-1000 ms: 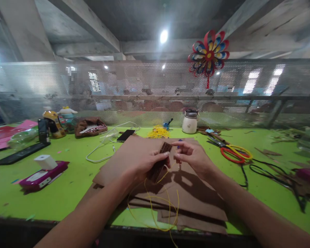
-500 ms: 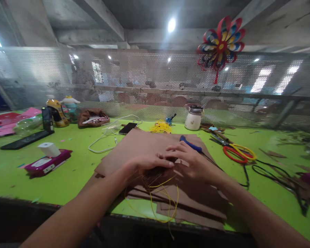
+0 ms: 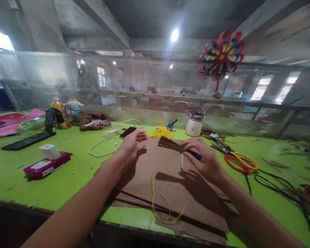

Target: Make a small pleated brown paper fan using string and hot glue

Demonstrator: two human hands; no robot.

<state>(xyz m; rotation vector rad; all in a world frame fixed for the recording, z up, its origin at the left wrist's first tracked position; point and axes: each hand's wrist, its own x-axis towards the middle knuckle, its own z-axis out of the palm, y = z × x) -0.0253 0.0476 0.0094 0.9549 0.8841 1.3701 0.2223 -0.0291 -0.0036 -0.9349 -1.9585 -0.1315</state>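
Our right hand (image 3: 206, 160) pinched a folded brown paper fan (image 3: 170, 143) at frame centre; our left hand (image 3: 130, 146) spread empty beside it, above brown paper sheets (image 3: 170, 182) and yellow string (image 3: 160, 203).

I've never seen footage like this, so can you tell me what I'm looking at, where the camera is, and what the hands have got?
No machine here: a camera worn on a person's head looks down at their own two bare hands. The right hand pinches a folded brown paper fan together with a blue-handled tool. The left hand is open and holds nothing. Beneath lie brown paper sheets and a yellow cord on a green table. Scissors lie to the right, a white jar behind.
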